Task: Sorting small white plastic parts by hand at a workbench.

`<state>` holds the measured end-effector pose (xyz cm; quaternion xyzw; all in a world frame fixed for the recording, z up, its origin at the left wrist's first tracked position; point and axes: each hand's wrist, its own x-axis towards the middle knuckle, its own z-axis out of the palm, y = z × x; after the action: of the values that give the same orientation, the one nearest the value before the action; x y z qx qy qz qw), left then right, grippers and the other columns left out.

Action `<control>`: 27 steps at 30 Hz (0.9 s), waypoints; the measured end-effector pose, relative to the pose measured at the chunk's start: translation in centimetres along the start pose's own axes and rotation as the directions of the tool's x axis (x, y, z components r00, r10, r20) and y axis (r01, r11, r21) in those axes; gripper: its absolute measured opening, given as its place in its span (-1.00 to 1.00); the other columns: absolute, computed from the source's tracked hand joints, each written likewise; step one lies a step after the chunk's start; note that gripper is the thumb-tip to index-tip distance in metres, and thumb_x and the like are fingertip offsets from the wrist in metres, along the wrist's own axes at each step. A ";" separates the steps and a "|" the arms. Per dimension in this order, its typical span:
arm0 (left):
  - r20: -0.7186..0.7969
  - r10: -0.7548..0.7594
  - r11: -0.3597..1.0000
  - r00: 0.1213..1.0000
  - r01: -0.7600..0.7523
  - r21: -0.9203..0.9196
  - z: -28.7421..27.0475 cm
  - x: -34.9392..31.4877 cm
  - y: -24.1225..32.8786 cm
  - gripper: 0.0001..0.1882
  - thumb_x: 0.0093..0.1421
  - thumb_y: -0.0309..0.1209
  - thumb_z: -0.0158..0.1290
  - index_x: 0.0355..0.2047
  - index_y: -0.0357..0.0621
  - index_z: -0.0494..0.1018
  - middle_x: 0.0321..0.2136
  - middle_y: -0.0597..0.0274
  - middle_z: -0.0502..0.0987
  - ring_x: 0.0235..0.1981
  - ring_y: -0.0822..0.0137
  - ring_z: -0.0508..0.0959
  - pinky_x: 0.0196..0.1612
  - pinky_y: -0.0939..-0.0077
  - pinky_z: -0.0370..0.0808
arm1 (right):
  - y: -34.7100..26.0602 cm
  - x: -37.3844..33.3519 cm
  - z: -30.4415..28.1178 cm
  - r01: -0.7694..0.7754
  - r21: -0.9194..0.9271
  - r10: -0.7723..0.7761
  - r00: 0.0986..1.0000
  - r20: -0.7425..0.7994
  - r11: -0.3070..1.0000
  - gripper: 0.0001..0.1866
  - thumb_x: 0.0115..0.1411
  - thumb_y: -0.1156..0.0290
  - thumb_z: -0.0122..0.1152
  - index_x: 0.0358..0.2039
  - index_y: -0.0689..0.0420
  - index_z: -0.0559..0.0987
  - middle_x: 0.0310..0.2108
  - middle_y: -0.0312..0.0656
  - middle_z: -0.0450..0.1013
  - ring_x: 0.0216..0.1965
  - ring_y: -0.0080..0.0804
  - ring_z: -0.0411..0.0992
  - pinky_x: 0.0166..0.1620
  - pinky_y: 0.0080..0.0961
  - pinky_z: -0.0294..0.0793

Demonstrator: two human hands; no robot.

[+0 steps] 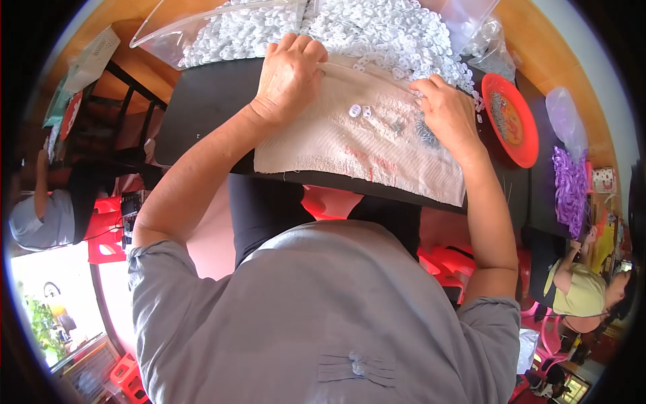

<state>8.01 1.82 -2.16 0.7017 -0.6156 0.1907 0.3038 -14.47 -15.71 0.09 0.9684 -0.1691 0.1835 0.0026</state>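
A beige ribbed cloth point(316, 145) lies over the near part of the dark table. My left hand point(291, 75) is closed on its far edge, left of the middle, with fingers curled under. At the far right of the cloth, my right hand point(445, 111) pinches the edge between thumb and fingers. Between the hands, two small white oval plastic pieces point(355, 110) rest on the cloth. A small heap of grey metal bits point(425, 133) sits beside my right hand, partly covered by it. A smaller grey clump point(398, 126) lies left of that heap.
A large pile of white plastic pieces point(383, 30) spreads beyond the cloth, partly in a clear bin point(222, 37). An orange-red plate point(527, 135) with metal bits stands right, near purple ribbons point(569, 192). Other people sit left point(44, 219) and right point(579, 289).
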 end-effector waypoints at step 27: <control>0.190 0.232 0.968 0.954 -0.207 -0.145 2.2 0.1 5.3 -0.88 0.02 -0.47 0.14 -0.43 -0.18 0.45 -0.39 0.18 0.43 -0.26 0.13 0.48 -0.22 0.23 0.50 | -1.7 -1.1 -1.1 0.258 0.170 -0.257 0.966 -0.028 0.951 -0.86 0.03 0.55 0.10 -0.41 0.05 0.58 -0.45 -0.27 0.44 -0.45 -0.23 0.47 -0.39 -0.32 0.42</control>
<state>2.63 0.01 -2.67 0.6246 -0.7286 0.1113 0.2581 -15.27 -13.72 0.78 0.9782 -0.0249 0.1981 -0.0569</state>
